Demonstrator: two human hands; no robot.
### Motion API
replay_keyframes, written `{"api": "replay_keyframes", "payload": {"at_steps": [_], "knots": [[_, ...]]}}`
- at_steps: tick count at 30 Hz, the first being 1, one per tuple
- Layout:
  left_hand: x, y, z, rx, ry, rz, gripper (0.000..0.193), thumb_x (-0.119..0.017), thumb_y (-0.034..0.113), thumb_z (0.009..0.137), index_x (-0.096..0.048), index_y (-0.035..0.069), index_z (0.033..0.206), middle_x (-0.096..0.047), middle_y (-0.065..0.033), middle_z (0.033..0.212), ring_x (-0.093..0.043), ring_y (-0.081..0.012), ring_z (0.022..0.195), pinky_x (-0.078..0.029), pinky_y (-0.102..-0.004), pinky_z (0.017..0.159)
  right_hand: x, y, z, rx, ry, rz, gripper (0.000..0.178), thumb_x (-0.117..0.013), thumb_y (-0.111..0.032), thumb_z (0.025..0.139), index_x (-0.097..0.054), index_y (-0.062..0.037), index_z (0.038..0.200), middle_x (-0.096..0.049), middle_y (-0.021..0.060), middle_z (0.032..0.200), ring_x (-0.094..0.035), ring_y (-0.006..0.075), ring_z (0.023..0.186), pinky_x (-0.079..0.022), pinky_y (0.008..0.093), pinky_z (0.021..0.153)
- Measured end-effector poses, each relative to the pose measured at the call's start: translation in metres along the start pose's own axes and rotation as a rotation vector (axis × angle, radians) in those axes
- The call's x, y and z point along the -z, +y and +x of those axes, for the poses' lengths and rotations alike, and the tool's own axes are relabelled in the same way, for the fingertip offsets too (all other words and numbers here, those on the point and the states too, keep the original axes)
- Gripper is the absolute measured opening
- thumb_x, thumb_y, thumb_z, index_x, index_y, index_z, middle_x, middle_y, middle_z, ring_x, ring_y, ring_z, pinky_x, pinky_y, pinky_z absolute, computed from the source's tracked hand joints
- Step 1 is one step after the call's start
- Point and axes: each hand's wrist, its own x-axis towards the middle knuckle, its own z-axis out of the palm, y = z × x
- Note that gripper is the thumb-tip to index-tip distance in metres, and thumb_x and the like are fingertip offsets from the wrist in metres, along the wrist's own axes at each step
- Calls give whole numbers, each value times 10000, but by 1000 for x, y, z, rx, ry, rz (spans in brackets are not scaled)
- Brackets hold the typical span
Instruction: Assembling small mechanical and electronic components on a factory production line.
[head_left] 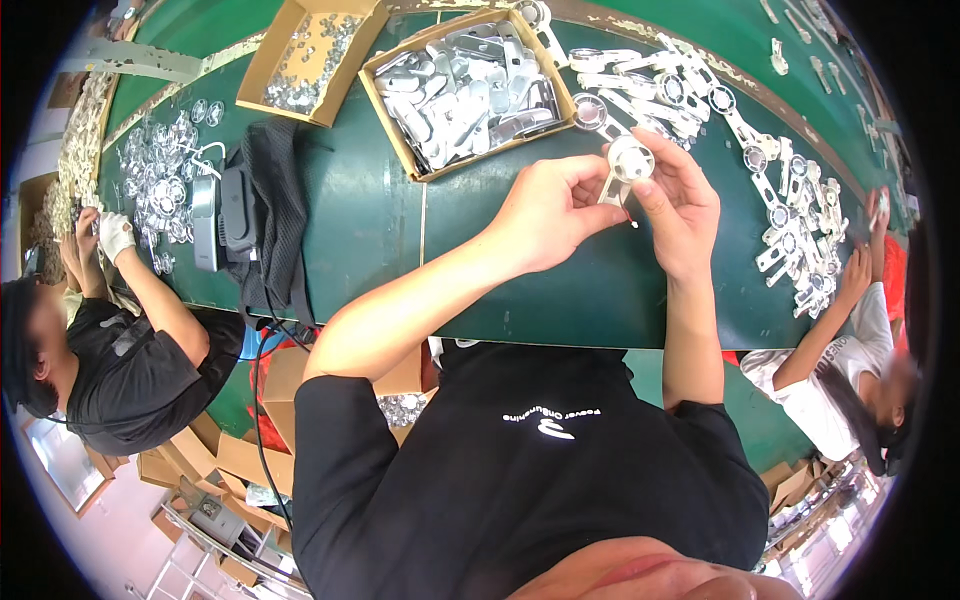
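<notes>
Between both hands, above the green table, is a white handheld fan body (630, 160) with a round head and a short handle. My left hand (560, 210) pinches its handle end from the left, fingers closed. From the right, my right hand (680, 200) grips the round head between thumb and fingers. A small white bit (634, 224) shows just below the handle. Just beyond my hands stands a cardboard tray (415, 170) heaped with shiny, elongated silver cover pieces (470, 85). Similar white fan bodies (670, 90) lie in a pile behind and to the right.
At the back left, a shallow cardboard box (250, 95) holds small metallic parts. Clear round parts (160, 180) are heaped on the left, beside a black bag (275, 210) with a grey device (207, 222). More fan bodies (800, 230) line the right side. Co-workers sit at both ends.
</notes>
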Motion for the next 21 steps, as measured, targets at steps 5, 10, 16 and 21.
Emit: {"api": "replay_keyframes", "payload": {"at_steps": [5, 10, 16, 21], "knots": [[-1, -5, 1, -44, 23, -12, 236, -761, -20, 953, -712, -5, 1184, -771, -44, 1004, -725, -104, 939, -586, -281, 879, 2, 5, 1, 19, -42, 16, 452, -670, 72, 1001, -564, 85, 1440, -646, 146, 1372, -646, 219, 1243, -527, 369, 1071], [-1, -15, 7, -58, 36, -31, 254, -789, -35, 906, -732, -10, 1152, -788, -73, 982, -723, -119, 905, -584, -308, 842, 4, 8, -1, 87, -76, 16, 425, -687, 48, 999, -581, 56, 1410, -640, 124, 1341, -642, 214, 1228, -530, 372, 1067], [2, -21, 11, -166, 60, 76, 190, -795, -63, 886, -738, -6, 1058, -778, -60, 932, -704, -105, 828, -581, -298, 779, -5, 14, -2, 156, -134, -18, 426, -696, -14, 1010, -579, 1, 1419, -638, 86, 1323, -638, 187, 1194, -531, 361, 1042], [-6, -19, 11, -202, 105, 96, 199, -787, -75, 883, -735, 3, 1059, -772, -57, 922, -701, -104, 814, -574, -290, 761, -1, 12, -1, 159, -96, -58, 415, -677, -13, 1018, -599, -2, 1426, -670, 72, 1268, -649, 161, 1146, -540, 334, 999]]}}
